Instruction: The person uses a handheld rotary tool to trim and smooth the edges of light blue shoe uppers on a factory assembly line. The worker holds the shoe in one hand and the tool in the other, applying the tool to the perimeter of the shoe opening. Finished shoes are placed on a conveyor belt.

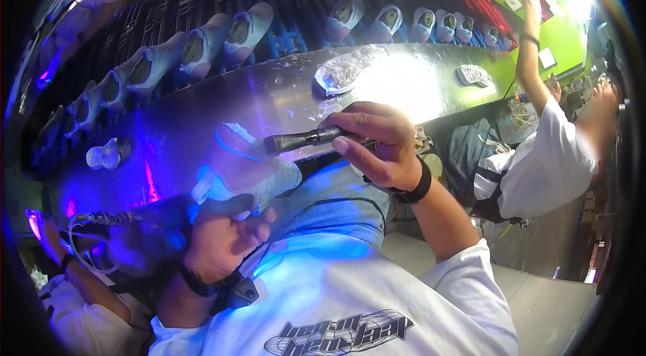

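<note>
My left hand (225,235) grips a white sports shoe (245,167) from below, holding it above my lap under violet light. My right hand (377,144) is closed around a dark pen-shaped tool (303,139). The tool's tip points left and touches the shoe near its opening. A black band sits on each of my wrists.
A shiny metal work table (269,97) runs across in front of me. A row of white shoes (202,43) moves on the dark rack behind it. A clear bag (343,73) and a shoe sole (473,75) lie on the table. Co-workers sit at my right (538,167) and lower left (74,268).
</note>
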Motion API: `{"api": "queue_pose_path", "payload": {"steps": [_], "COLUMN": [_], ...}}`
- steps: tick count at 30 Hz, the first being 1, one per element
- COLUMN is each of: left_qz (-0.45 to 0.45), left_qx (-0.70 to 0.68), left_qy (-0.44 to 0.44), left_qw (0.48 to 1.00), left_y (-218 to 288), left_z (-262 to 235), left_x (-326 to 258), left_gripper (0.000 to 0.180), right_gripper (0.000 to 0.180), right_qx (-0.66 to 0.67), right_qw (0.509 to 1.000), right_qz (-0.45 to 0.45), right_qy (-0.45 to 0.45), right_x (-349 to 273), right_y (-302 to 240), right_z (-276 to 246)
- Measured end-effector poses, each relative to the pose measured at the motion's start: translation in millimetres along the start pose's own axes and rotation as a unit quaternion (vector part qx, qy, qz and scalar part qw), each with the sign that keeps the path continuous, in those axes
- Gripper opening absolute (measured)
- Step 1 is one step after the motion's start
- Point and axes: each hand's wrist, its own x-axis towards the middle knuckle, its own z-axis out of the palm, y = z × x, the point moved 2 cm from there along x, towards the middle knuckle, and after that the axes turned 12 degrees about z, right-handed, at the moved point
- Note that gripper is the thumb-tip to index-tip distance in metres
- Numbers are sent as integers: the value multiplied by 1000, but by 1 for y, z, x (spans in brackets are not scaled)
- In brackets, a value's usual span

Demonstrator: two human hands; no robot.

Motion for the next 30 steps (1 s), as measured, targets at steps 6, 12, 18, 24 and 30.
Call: {"api": "queue_pose_path", "payload": {"steps": [6,12,18,24,30], "left_qz": [-41,-25,17,97,68], "left_qx": [-108,-145,-101,-30,-73], "left_qy": [2,-24,-165,-81,-175], "left_qw": [993,989,981,992,980], "left_y": [-6,-9,-18,-24,3], "left_z": [10,5,-19,-66,-18], "left_x": [-1,0,18,66,82], "left_gripper": [50,43,47,67,53], "right_gripper": [24,22,22,25,20], "right_qx": [23,10,78,44,13], "right_qw": [999,997,988,944,988], "right_qz": [21,79,131,327,140], "right_qy": [12,-1,31,23,71], "right_x": [-15,-34,-48,-37,-63], "right_y": [14,34,42,46,25], "right_z": [6,6,8,21,18]}}
